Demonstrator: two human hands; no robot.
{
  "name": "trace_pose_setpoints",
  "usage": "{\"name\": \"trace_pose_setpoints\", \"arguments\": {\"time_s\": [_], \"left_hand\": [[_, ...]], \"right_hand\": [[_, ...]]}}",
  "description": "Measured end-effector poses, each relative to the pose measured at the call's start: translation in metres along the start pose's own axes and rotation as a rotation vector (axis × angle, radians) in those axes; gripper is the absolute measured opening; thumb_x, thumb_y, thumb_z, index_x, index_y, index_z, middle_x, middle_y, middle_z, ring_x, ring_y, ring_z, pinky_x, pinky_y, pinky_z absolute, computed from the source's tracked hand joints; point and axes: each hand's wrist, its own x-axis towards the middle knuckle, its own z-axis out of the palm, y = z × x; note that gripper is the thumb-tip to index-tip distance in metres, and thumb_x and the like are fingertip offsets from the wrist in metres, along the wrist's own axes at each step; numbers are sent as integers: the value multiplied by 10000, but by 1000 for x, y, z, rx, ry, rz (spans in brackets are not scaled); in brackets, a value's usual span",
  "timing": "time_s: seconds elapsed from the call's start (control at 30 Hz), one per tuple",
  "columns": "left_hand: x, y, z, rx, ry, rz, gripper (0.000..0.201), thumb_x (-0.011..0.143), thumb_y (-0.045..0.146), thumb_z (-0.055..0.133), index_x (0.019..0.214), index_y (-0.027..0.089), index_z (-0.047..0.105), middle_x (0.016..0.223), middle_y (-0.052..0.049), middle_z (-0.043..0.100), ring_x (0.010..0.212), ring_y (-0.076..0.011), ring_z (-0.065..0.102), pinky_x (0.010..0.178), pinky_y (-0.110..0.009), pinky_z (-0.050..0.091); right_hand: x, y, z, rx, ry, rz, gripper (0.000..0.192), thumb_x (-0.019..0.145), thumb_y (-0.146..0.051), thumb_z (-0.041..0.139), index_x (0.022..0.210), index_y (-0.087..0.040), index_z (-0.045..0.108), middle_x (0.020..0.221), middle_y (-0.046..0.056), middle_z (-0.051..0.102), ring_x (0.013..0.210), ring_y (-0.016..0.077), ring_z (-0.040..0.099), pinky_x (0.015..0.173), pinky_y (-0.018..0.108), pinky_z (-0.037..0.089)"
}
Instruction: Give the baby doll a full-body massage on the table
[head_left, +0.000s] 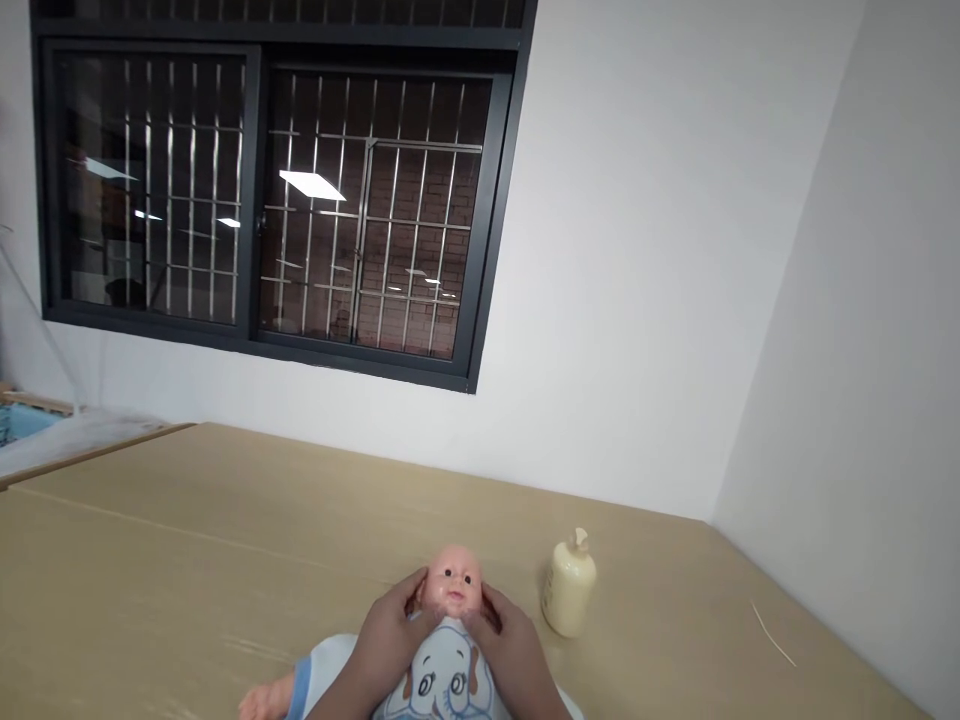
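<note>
A baby doll (454, 585) lies face up at the bottom middle of the view, its head toward the wall. It wears a white outfit with blue trim and an elephant face on the chest, and one bare arm reaches out to the left. My left hand (401, 625) is wrapped around the left side of the doll's head and neck, thumb at the chin. On the other side my right hand (506, 630) grips in the same way. The fingers of both hands are partly hidden behind the head. The doll's lower body is out of view.
Right of the doll, a cream pump bottle (570, 590) stands upright on the tan tabletop (225, 560). A thin pale strip (772, 635) lies near the table's right edge. Behind the table are a white wall (637, 250) and a dark-framed, barred window (255, 200).
</note>
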Motion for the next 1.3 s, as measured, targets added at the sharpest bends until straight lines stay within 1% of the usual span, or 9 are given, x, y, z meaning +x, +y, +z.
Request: {"name": "trace_pose_setpoints", "arguments": {"time_s": [0.1,0.23,0.33,0.5,0.63,0.83,0.97,1.1,1.3], "left_hand": [[0,4,1,-19,25,-29,746,685,399,712,1379,141,616,1360,-130,660,1254,-324,622,1071,-386,494],[1,7,2,-38,20,-39,741,647,324,723,1362,156,627,1342,-121,673,1244,-321,629,1063,-392,505],[-1,8,2,-57,23,-38,690,658,315,725,1326,157,653,1336,-124,676,1246,-316,629,1063,-383,505],[-2,5,1,-178,31,-5,614,703,351,725,1277,139,674,1344,-145,668,1248,-301,631,1084,-376,490],[-1,3,-1,-252,45,7,612,712,391,734,1258,121,680,1327,-169,674,1242,-307,635,1095,-399,482],[0,4,-3,-172,79,12,523,799,470,664,1195,132,715,1303,-151,693,1241,-298,635,1123,-401,456],[1,2,0,-220,31,11,605,737,478,736,1222,119,697,1329,-168,674,1233,-313,640,1077,-385,498],[0,2,4,-249,30,-18,670,647,366,789,1248,93,675,1315,-184,679,1215,-321,649,1046,-366,517],[-1,10,4,-160,63,-61,742,610,271,747,1313,68,626,1300,-178,689,1201,-309,656,1044,-359,511]], "right_hand": [[1,1,3,23,25,25,493,703,-382,772,1162,-203,749,1162,99,759,1090,326,705,941,396,546],[1,0,7,34,95,47,490,657,-310,785,1134,-202,750,1168,105,755,1106,328,700,958,405,544],[1,-3,5,28,65,70,469,654,-307,785,1112,-211,760,1132,103,767,1092,337,706,955,419,544],[-2,-12,-2,42,-9,45,458,744,-344,721,1169,-176,747,1118,110,772,1077,328,709,952,419,536],[-6,-19,-7,65,-63,21,499,822,-401,662,1246,-143,714,1198,123,744,1137,320,686,999,411,508],[-1,-12,-9,40,-42,36,506,858,-452,616,1249,-149,721,1233,118,730,1194,320,657,1040,412,482],[3,-4,-6,101,-14,70,510,817,-470,664,1199,-141,741,1228,130,730,1163,331,675,1016,421,504],[3,1,2,199,-9,92,538,710,-419,779,1162,-131,733,1193,147,743,1127,338,695,951,404,546],[0,0,7,115,42,109,516,653,-265,767,1148,-131,711,1171,136,751,1097,301,711,927,350,552]]}}
